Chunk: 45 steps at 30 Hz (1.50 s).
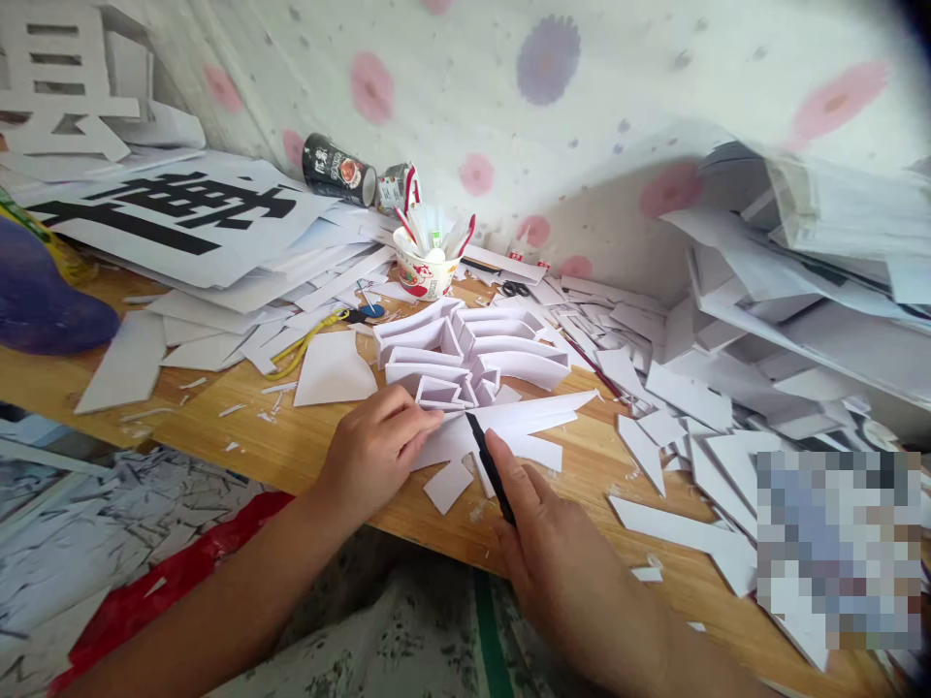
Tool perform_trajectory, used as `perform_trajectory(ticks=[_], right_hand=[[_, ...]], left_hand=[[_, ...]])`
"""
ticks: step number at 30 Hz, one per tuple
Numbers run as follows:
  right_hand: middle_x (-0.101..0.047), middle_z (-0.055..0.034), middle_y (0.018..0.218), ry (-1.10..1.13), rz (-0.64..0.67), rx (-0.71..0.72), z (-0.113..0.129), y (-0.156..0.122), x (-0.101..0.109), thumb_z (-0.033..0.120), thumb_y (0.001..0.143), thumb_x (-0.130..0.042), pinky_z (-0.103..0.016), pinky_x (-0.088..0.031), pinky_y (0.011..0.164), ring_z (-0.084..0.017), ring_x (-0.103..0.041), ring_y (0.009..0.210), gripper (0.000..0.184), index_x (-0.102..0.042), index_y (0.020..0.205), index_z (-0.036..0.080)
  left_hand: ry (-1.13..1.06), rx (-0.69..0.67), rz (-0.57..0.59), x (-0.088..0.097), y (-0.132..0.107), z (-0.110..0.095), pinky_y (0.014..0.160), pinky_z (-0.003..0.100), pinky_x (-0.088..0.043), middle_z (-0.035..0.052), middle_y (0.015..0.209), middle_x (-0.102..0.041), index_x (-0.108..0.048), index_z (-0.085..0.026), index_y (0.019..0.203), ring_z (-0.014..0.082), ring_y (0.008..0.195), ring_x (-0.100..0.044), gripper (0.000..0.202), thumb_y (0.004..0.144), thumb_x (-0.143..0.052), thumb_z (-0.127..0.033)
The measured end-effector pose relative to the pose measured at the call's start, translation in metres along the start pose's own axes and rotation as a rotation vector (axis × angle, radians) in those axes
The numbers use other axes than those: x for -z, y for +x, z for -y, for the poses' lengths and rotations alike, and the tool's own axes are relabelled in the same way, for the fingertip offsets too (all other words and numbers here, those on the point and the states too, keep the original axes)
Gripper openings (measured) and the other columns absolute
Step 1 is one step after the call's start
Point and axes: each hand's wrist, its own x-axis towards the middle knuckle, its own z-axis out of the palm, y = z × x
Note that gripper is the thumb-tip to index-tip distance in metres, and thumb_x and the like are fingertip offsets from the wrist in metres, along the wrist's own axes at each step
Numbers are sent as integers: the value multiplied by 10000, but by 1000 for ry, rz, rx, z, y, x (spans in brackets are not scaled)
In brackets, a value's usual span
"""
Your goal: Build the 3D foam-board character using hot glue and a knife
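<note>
My right hand [545, 528] is wrapped round a slim black utility knife [492, 467]. The knife's tip points away from me, at the edge of a long white board piece [538, 415]. My left hand [374, 451] is closed, its fingertips pinched at the left end of that piece, close to the knife tip; what exactly lies between them is partly hidden. Just beyond both hands stands a hollow white character-shaped frame [520, 364], built of thin upright strips. A small white offcut [448, 486] lies on the table between my hands.
Behind the frame stands a paper cup [428, 276] of sticks, with scissors [515, 289] to its right. A black cup [338, 170] lies on its side. White scraps [684, 397] pile up on the right; a sheet with black characters [181, 218] tops the left stack.
</note>
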Motion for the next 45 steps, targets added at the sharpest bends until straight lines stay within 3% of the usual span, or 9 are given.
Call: perform_trajectory(ticks=[3, 6, 11, 16, 22, 35, 45], right_hand=[[-653, -187, 1152, -26, 141, -115, 9, 2, 8, 39, 833, -393, -343, -569, 727, -231, -696, 796, 752, -171, 1547, 112], [-642, -192, 1180, -66, 195, -127, 12, 4, 10, 38, 847, -385, -340, -557, 737, -213, -684, 756, 765, -114, 1557, 126], [-725, -128, 907, -251, 254, -96, 11, 6, 6, 63, 855, -402, -315, -518, 586, -233, -670, 644, 816, 16, 1554, 113], [-726, -98, 741, -386, 253, -23, 17, 8, 8, 124, 875, -415, -287, -405, 454, -236, -648, 548, 791, -6, 1550, 89], [-743, -98, 767, -324, 270, -38, 17, 11, 9, 174, 896, -418, -295, -378, 469, -248, -664, 579, 781, 1, 1552, 107], [-754, -142, 930, -153, 308, -75, 8, 14, 8, 201, 914, -409, -356, -485, 642, -300, -708, 794, 761, -6, 1555, 127], [-745, -172, 976, -96, 323, -74, 5, 16, 4, 214, 919, -398, -372, -486, 688, -307, -702, 848, 739, -36, 1554, 108]], left_hand=[[1, -1, 2, 0, 0, 0, 637, 212, -421, -1, 769, -554, -672, -170, 900, 102, 718, -540, 96, 852, -627, -99], [-9, 2, 6, 0, 0, -1, 633, 211, -418, -4, 771, -550, -665, -170, 897, 100, 719, -539, 98, 852, -625, -93], [-11, -3, 11, 0, -1, 0, 650, 215, -430, -5, 782, -552, -659, -180, 907, 107, 738, -551, 112, 850, -626, -90], [-15, 0, 14, -2, -2, 2, 660, 220, -450, 7, 799, -568, -659, -172, 895, 114, 746, -567, 90, 859, -616, -102], [-31, 3, 13, -2, -1, 3, 651, 219, -456, 8, 797, -566, -665, -175, 904, 113, 748, -568, 106, 868, -597, -101], [-40, 14, 26, -2, -2, 4, 653, 227, -457, 11, 807, -574, -666, -178, 905, 114, 748, -571, 110, 897, -565, -136], [-47, 18, 17, -3, -3, 5, 665, 219, -458, 5, 795, -574, -665, -184, 898, 112, 749, -582, 95, 876, -597, -123]])
